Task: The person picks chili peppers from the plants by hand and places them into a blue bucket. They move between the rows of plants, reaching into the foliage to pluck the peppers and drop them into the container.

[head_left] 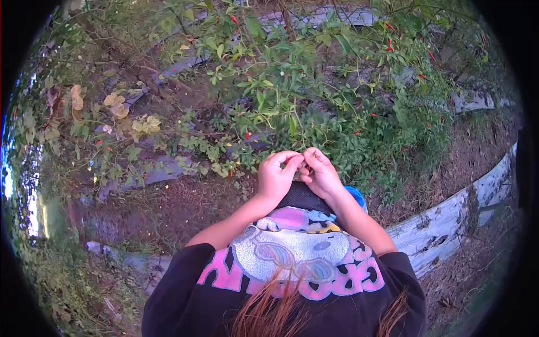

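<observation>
My left hand (276, 177) and my right hand (324, 175) meet in front of my body, fingertips of both pinched together and touching. Whatever lies between the fingers is too small or hidden to make out. Just beyond them stands a green chili plant (275, 106) with narrow leaves and thin stems. A red chili (247, 136) hangs low in the leaves, ahead and to the left of my hands. Under my hands is a black mesh piece (300, 196) at my waist. Part of a blue object (356, 197) shows beside my right forearm.
Several more red chilies (389, 45) dot the bushes at the back right. Dry yellowish leaves (116, 105) hang at the left. Strips of plastic sheeting (435, 227) lie over the soil, and bare brown ground (168, 208) runs along the left front.
</observation>
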